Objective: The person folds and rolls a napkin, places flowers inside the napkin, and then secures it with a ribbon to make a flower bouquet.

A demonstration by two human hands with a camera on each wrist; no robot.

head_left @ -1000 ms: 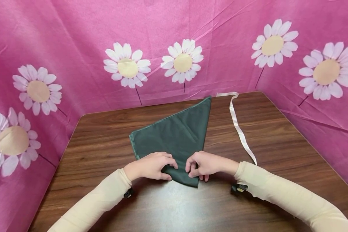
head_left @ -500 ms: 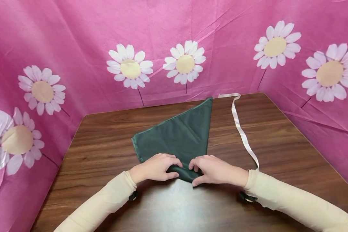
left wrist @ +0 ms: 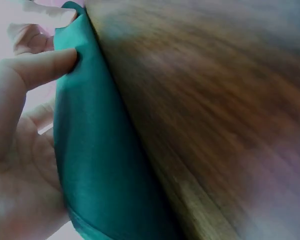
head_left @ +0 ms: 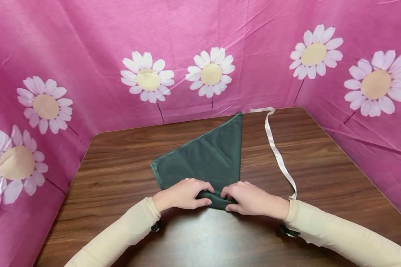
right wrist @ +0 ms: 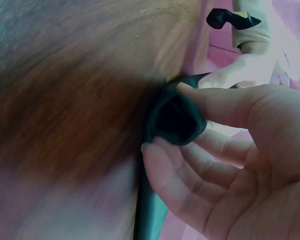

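A dark green folded cloth [head_left: 204, 159] lies on the wooden table, one pointed corner reaching toward the back edge. Its near edge is rolled into a loose tube. My left hand [head_left: 187, 194] grips the left part of this roll, thumb in front and fingers over the top. At the roll's right end, my right hand [head_left: 254, 200] pinches it between thumb and fingers. The left wrist view shows the thumb pressed on the smooth roll [left wrist: 95, 135]. From the right wrist, the hollow end of the tube is visible, with the right fingers [right wrist: 165, 170] curled around it.
A narrow white ribbon [head_left: 275, 150] runs along the right side of the table [head_left: 320, 159], its near end by the right sleeve. Pink fabric [head_left: 97, 55] with daisies hangs around the back and sides. Both wrists carry small black devices.
The cloth's near edge and corner, lying flatter a second ago, are now curled up into a roll. The right hand has shifted to take the roll's right end; the left hand moved slightly right.
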